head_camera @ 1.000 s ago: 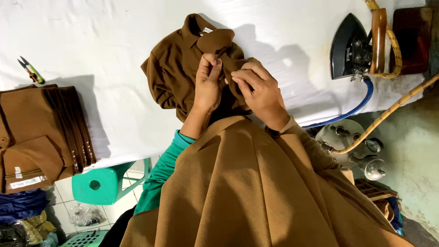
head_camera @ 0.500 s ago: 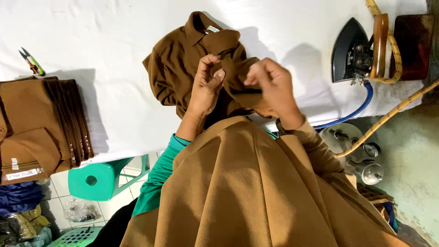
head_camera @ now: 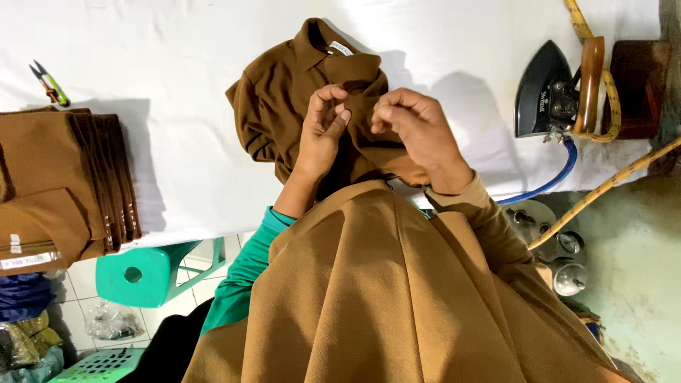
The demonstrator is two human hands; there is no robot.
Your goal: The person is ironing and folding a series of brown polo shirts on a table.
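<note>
both hands (head_camera: 323, 131) lifted above white ironing table (head_camera: 177, 64).

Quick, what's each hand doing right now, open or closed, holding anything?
Left hand: fingers curled, pinching the brown shirt.
Right hand: closed in a loose fist on the same shirt; exact grip cannot be told.

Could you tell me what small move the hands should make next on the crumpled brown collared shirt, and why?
Probably draw the pinched cloth apart and lay it flat. The left hand and right hand both pinch the front of the crumpled brown collared shirt, just below its collar, and it lies bunched on the white padded table, while the black iron stands aside.
</note>
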